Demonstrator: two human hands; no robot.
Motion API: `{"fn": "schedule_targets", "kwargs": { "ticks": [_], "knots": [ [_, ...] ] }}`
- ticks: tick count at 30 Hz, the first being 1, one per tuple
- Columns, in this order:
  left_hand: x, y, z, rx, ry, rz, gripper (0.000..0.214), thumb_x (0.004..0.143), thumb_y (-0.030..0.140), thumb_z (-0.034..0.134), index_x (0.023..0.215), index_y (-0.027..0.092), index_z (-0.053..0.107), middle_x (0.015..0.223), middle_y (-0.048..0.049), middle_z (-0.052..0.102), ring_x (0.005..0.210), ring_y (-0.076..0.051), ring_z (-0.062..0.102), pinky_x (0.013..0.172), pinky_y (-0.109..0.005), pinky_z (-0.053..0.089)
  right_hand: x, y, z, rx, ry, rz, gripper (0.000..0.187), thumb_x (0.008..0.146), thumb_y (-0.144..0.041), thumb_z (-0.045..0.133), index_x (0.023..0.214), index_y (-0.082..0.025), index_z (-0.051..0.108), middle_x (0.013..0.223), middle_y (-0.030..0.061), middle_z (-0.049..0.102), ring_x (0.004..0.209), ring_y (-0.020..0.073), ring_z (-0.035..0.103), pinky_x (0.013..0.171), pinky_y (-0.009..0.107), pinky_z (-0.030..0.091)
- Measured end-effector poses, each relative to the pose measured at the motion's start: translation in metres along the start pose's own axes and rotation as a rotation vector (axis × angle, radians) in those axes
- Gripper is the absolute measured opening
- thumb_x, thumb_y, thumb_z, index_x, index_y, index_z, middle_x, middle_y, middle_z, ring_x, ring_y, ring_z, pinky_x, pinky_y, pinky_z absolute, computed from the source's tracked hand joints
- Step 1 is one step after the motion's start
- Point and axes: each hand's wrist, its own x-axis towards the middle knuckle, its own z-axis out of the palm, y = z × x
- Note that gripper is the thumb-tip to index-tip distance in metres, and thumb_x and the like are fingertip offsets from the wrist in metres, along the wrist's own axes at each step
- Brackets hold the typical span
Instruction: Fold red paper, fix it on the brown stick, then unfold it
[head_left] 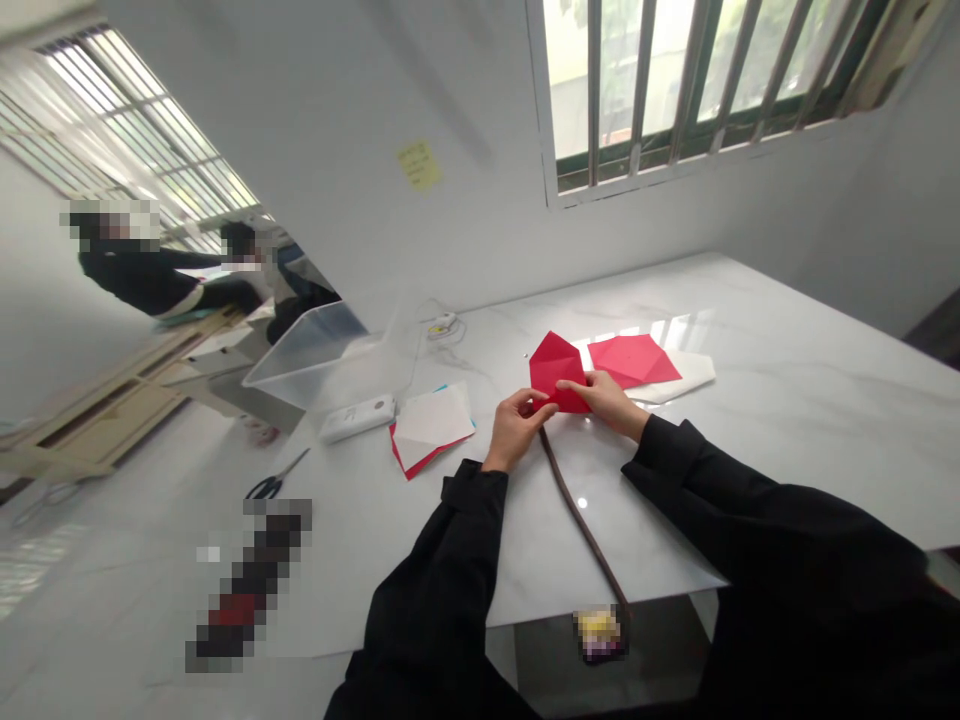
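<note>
A red folded paper [556,362] is held up above the marble-patterned table, with creases across it and a pointed top. My left hand [516,428] pinches its lower left edge between thumb and fingers. On its lower right side, my right hand [609,402] grips the paper, thumb lying on the front. From below my left hand a brown cord or strap [574,505] runs down to the table's front edge; whether the hand touches it I cannot tell. Behind my right hand lie another creased red paper [634,358] and a white paper [694,375] partly under it.
White paper [433,425] lies over red and blue sheets at left, beside a white device [358,418]. Scissors [270,482] and a blurred dark item [255,590] lie further left. A clear plastic bin [289,350] stands behind. Two people [142,275] sit in the background.
</note>
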Motion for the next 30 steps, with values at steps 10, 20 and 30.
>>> {"fn": "schedule_targets", "kwargs": {
  "ticks": [10, 20, 30],
  "knots": [
    [-0.001, -0.002, 0.002, -0.14, 0.095, -0.037, 0.032, 0.07, 0.039, 0.087, 0.086, 0.017, 0.07, 0.08, -0.0009, 0.068, 0.07, -0.013, 0.064, 0.07, -0.027, 0.057, 0.001, 0.007, -0.002, -0.05, -0.078, 0.021, 0.039, 0.078, -0.046, 0.082, 0.097, -0.013, 0.077, 0.094, 0.0106, 0.079, 0.076, 0.0191, 0.07, 0.067, 0.028, 0.053],
    [0.0, -0.007, 0.0, -0.209, 0.092, -0.05, 0.098, 0.069, 0.038, 0.091, 0.151, 0.02, 0.041, 0.093, -0.0076, 0.078, 0.076, -0.02, 0.075, 0.076, -0.032, 0.06, 0.003, 0.009, 0.0, -0.115, -0.118, -0.008, 0.043, 0.078, -0.049, 0.08, 0.097, -0.011, 0.076, 0.093, 0.0108, 0.078, 0.076, 0.0204, 0.069, 0.067, 0.028, 0.052],
    [0.002, -0.011, -0.001, -0.233, 0.082, -0.079, 0.057, 0.067, 0.048, 0.09, 0.107, 0.011, 0.073, 0.104, -0.0144, 0.079, 0.089, -0.026, 0.076, 0.088, -0.038, 0.06, 0.001, 0.008, 0.0, -0.135, -0.159, -0.016, 0.05, 0.077, -0.058, 0.079, 0.093, -0.011, 0.075, 0.088, 0.0092, 0.075, 0.073, 0.018, 0.064, 0.065, 0.027, 0.047]
  ]
}}
